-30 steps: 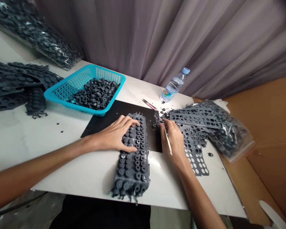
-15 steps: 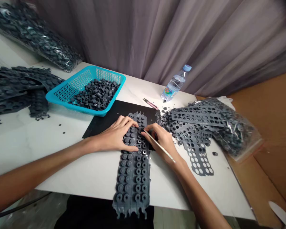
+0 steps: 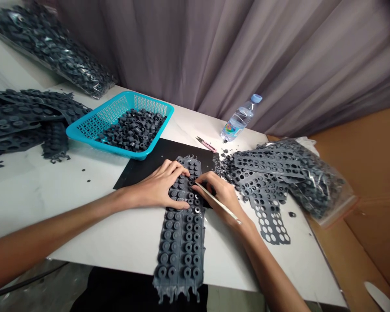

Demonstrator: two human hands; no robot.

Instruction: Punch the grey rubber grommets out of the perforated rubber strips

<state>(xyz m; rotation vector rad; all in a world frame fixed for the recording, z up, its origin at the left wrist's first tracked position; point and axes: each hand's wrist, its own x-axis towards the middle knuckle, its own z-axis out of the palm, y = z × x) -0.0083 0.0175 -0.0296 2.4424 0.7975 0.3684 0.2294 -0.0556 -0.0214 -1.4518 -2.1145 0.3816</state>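
Note:
A long grey rubber sheet (image 3: 182, 242) studded with small rings lies across a black mat (image 3: 149, 167) and hangs over the table's near edge. My left hand (image 3: 160, 186) rests on the sheet's upper half, fingers curled down on it and pressing it flat. My right hand (image 3: 219, 195) pinches a thin pale stick (image 3: 219, 203), whose tip touches the sheet's right column of rings beside my left fingertips.
A turquoise basket (image 3: 94, 125) of loose grey rings stands behind the mat. Punched-out sheets (image 3: 266, 182) and a bag of scrap (image 3: 315, 186) lie to the right, more sheets (image 3: 22, 117) at the left. A water bottle (image 3: 238, 119) and pink snips (image 3: 205, 144) lie at the back.
My right hand moved left from the scrap pile onto the ringed sheet, bringing the stick's tip to the rings. The sheet now lies flatter. My left hand stayed in place.

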